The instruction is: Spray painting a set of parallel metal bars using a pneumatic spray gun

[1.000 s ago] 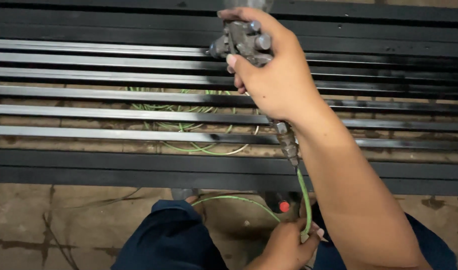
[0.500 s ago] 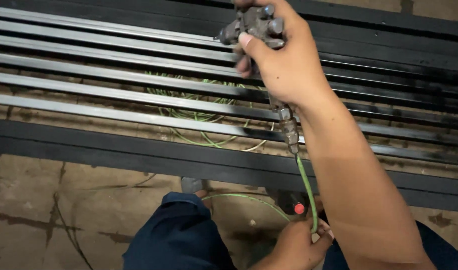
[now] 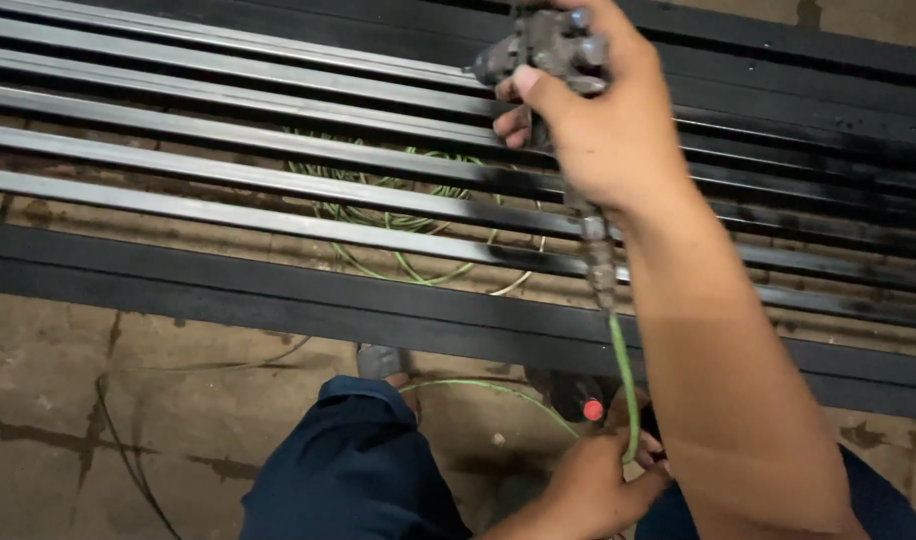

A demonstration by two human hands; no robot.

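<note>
Up top, the right hand [image 3: 618,130] is clenched around a grey spray gun [image 3: 543,50], held over the long metal bars [image 3: 228,190] — some bare, some black. Lower down, the left hand [image 3: 598,485] pinches the green hose [image 3: 623,375] running down from the gun, near dark blue trousers [image 3: 353,470].

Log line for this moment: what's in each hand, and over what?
right hand: grips spray gun | left hand: holds green hose | below gun: metal bars, part black, part bare | coiled hose underneath
</note>
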